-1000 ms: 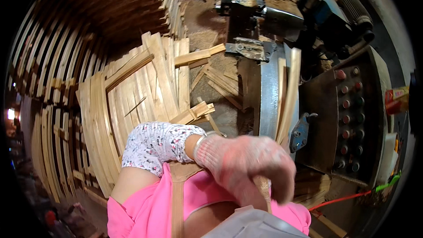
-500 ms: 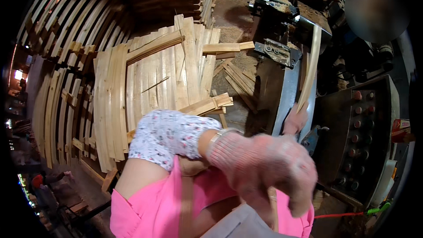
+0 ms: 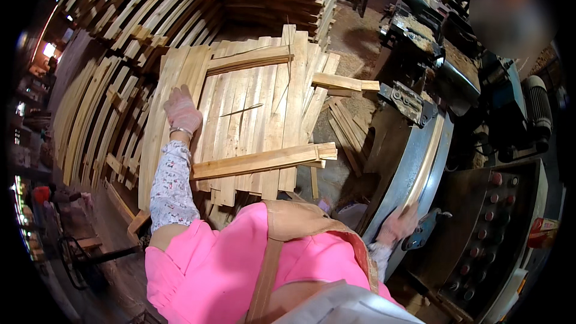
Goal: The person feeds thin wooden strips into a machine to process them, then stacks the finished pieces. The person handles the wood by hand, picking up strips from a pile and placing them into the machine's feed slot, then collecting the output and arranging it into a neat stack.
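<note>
My left hand (image 3: 183, 111), in a pale pink knitted glove, reaches out to a stack of light wooden boards (image 3: 240, 126). Its fingers are stretched out over the boards at the stack's left side, gripping none of them. Down at the right, my right hand (image 3: 398, 224), gloved alike, holds the near end of a long wooden strip (image 3: 427, 159). That strip lies along the blue-grey metal bed (image 3: 401, 168) of a woodworking machine, its far end close to the machine's head (image 3: 457, 84).
Beside the bed stands a control panel (image 3: 480, 234) with rows of buttons. Loose boards (image 3: 264, 161) lie across the stack, and offcuts (image 3: 348, 135) lie on the floor to its right. Slatted timber piles (image 3: 90, 120) rise at the left. A motor (image 3: 538, 108) sits at far right.
My left hand has swung from in front of my body over to the board stack. The strip in my right hand has come down along the machine bed. The view has shifted too.
</note>
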A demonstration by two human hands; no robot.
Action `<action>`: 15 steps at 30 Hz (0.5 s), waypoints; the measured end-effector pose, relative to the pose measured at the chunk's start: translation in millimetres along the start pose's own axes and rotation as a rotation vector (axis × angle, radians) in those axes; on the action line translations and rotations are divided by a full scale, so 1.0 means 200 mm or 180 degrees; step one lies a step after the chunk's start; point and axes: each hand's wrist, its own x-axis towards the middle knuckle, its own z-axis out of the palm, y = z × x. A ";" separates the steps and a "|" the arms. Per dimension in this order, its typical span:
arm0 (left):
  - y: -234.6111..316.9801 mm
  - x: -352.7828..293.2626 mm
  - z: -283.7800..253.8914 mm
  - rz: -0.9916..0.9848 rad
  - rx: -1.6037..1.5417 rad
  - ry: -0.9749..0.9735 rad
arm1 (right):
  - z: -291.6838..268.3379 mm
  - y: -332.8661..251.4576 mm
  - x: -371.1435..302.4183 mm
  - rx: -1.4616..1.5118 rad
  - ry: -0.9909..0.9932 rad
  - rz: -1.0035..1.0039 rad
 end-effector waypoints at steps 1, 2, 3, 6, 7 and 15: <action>0.00 0.02 0.02 0.0026 -0.0121 0.0030 | 0.06 -0.03 0.15 -0.0021 -0.0146 -0.0048; -0.01 0.04 0.06 0.0009 -0.0246 0.0030 | 0.11 -0.08 0.31 -0.0041 -0.0308 -0.0150; -0.01 0.05 0.10 0.0019 -0.0371 0.0036 | 0.17 -0.12 0.45 -0.0059 -0.0404 -0.0020; 0.16 0.05 -0.14 0.0355 -0.1270 -0.0561 | 0.35 -0.09 0.71 -0.0101 -0.0368 -0.0181; 0.24 0.05 -0.24 0.0464 -0.1706 -0.0901 | 0.43 -0.06 0.76 -0.0136 -0.0308 -0.0329; 1.37 0.12 -0.68 0.2375 -0.3596 0.1209 | -0.10 -1.24 0.57 0.4084 -0.2939 -0.0619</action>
